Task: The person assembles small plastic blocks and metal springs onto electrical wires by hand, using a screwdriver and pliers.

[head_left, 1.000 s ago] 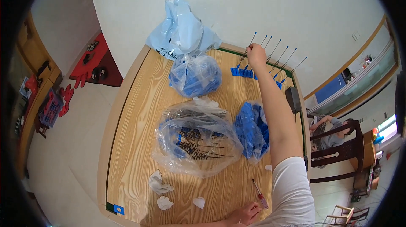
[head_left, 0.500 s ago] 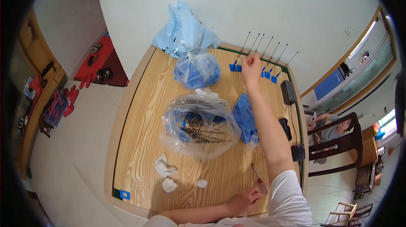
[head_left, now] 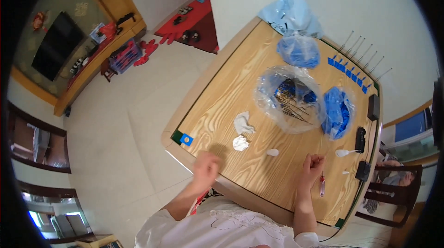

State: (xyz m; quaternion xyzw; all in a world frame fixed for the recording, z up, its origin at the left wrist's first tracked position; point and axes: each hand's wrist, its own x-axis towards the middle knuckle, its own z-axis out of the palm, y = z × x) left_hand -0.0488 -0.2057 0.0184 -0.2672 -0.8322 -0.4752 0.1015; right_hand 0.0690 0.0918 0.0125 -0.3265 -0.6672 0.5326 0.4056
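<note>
My left hand (head_left: 206,167), smeared by motion, is over the near left table edge, close to a small blue square piece with a round pale centre (head_left: 186,140). My right hand (head_left: 314,162) has curled fingers above the near part of the table; whatever may be in them is hidden. A screwdriver with a red, clear handle (head_left: 322,186) lies just below it. An open clear bag (head_left: 266,102) holds dark coil springs on rods (head_left: 292,104) and blue parts. Along the far right edge stands a row of blue pieces (head_left: 347,73), with thin sprung rods rising behind them.
Right of the open bag lies a bag of blue parts (head_left: 336,114). A tied bag of blue parts (head_left: 299,53) and a light blue plastic bag (head_left: 291,14) are at the back. Crumpled white tissues (head_left: 243,123) lie left; black devices (head_left: 360,140) line the right edge.
My right hand has come back from the row of blue pieces to the near table. My left hand has moved away from the screwdriver to the left edge. The view has turned left.
</note>
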